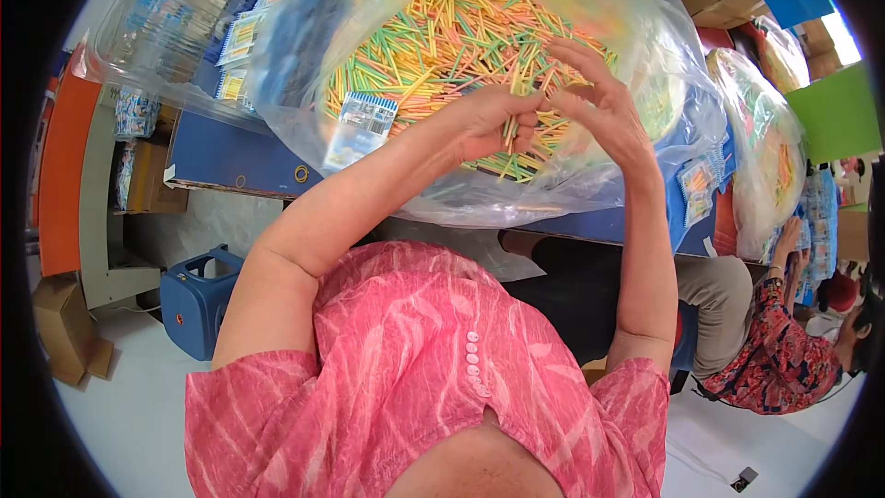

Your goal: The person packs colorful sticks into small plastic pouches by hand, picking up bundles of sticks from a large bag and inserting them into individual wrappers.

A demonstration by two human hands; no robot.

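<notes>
My left hand [498, 122] is closed round a small bundle of thin coloured sticks [513, 129], yellow, green and pink, held upright over the pile. Just to its right, my right hand [604, 111] has its fingers curved and apart, its thumb close to the top of the bundle. Beneath both hands spreads a large heap of the same sticks [433, 37] in a big clear plastic bag [461, 212] with its mouth spread wide. A small printed packet [362, 127] with a blue striped edge lies on the heap, left of my left forearm.
The bag rests on a blue table [212, 152]. Printed packets [241, 46] lie at the left, another packet [698, 186] at the right. A second bag of sticks [761, 148] stands farther right, near a seated person [774, 350]. A blue stool [198, 304] stands at lower left.
</notes>
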